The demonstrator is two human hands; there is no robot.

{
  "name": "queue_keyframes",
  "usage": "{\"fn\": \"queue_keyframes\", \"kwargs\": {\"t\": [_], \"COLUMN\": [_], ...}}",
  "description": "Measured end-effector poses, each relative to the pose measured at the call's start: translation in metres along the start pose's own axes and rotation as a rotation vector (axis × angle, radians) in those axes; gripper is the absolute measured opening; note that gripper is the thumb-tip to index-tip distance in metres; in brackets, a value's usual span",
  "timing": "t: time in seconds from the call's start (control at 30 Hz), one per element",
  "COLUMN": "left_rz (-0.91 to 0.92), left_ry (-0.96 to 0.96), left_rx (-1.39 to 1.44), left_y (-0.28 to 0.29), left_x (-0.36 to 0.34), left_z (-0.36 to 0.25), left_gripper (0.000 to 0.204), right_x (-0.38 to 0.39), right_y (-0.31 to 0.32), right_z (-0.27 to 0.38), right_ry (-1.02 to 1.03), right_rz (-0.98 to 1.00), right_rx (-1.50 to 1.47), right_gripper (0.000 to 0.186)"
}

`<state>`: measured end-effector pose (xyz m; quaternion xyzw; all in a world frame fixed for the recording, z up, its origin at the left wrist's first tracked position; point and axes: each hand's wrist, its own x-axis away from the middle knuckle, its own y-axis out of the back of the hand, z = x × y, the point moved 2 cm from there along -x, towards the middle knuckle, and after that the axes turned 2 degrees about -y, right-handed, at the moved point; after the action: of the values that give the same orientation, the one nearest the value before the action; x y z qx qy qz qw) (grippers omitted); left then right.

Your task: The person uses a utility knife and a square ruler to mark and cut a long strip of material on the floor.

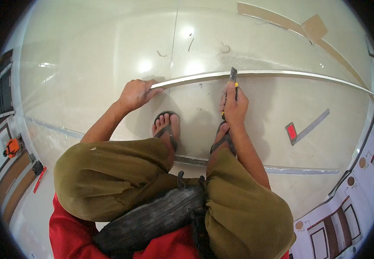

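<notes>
I squat on a large pale glossy panel (pixel 87 64) that lies flat on the floor. A long thin pale edge strip (pixel 290 74) runs across it from centre left to the far right. My left hand (pixel 136 93) grips the strip's left end. My right hand (pixel 234 105) holds a utility knife (pixel 233 77) with a dark blade end and yellow handle, its tip resting against the strip. My sandalled feet (pixel 167 127) stand on the panel just below both hands.
A red-headed try square (pixel 301 128) lies on the panel to the right. Brown tape or veneer strips (pixel 290 23) lie at the upper right. An orange power tool (pixel 11 147) and a red pencil-like tool (pixel 39 179) sit at the left. Framed door panels (pixel 333 224) are at the lower right.
</notes>
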<state>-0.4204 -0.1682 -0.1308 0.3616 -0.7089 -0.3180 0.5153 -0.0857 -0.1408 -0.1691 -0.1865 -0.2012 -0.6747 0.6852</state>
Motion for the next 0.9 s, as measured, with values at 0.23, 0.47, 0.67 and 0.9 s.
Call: {"fn": "queue_keyframes", "kwargs": {"t": [0.23,0.47,0.67,0.9], "left_rz": [-0.041,-0.003,0.049,-0.001], "left_ry": [-0.047,0.018,0.051,0.001], "left_rx": [0.044,0.039,0.023,0.024], "left_y": [-0.002,0.003,0.003,0.001], "left_x": [-0.002,-0.001,-0.005,-0.003], "left_z": [0.001,-0.004,-0.003,-0.002], "left_gripper": [0.04,0.038,0.039,0.043], "right_x": [0.002,0.008,0.006,0.008], "right_y": [-0.004,-0.01,-0.011,-0.012], "right_z": [-0.004,-0.001,-0.003,-0.012], "right_ry": [-0.058,-0.071,-0.077,-0.041], "right_rz": [-0.005,0.07,0.092,0.099], "right_rx": [0.024,0.012,-0.019,0.072], "right_gripper": [0.045,0.048,0.049,0.046]}}
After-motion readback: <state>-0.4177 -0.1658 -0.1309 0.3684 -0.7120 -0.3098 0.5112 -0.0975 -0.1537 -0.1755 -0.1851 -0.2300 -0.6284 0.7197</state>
